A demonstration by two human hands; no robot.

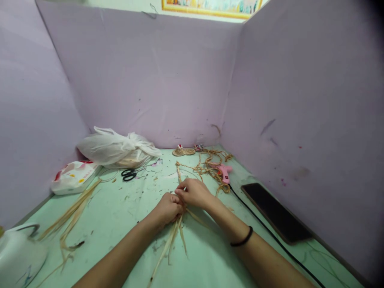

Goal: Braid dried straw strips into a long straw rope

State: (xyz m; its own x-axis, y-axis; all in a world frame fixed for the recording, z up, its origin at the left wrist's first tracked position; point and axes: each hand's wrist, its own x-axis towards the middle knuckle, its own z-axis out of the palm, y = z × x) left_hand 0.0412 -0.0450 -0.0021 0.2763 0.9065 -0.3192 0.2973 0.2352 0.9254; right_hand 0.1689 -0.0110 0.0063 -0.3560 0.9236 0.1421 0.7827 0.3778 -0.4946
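Note:
Pale dry straw strands [169,239] fan out toward me from beneath my hands. Their far part runs on as a braided straw cord [179,173] along the green table. My left hand [169,207] is closed round the strands where the braid meets the loose ends. Just above and to the right, my right hand [193,193] pinches the straw at the same spot, its fingertips close to the left hand's. What exactly lies between the fingertips is hidden. A dark band circles my right wrist.
Left: a bundle of loose straw [73,208], black scissors [129,175], a tissue pack [75,177], a white plastic bag [118,148] and a white container [19,256]. Right: tangled braided cord [213,158], a pink glue gun [225,173] with black cable and a phone [276,212]. A woven sole shape [183,152] lies behind.

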